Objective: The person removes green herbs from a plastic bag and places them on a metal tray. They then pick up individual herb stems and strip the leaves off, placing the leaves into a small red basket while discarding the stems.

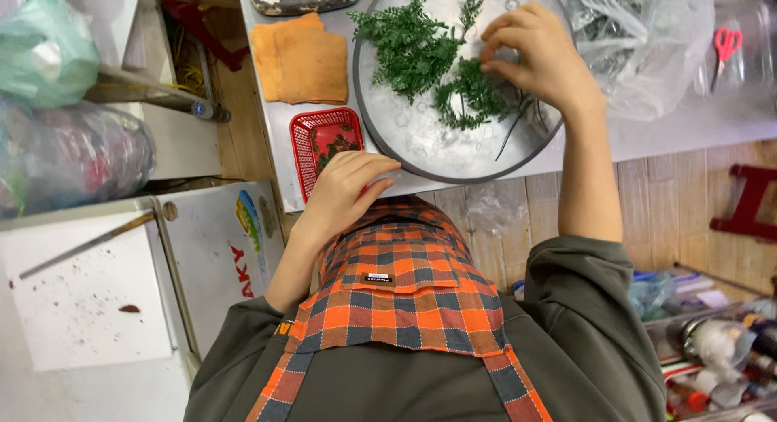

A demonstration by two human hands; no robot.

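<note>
Here, right hand [538, 58] pinching green sprigs [429, 54] on round tray [421, 151], left hand [348, 187] curled, empty

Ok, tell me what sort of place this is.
Probably a small craft workbench at home or in a shop: a round metal tray of green sprigs, red-handled scissors, and cluttered supplies on the floor.
</note>
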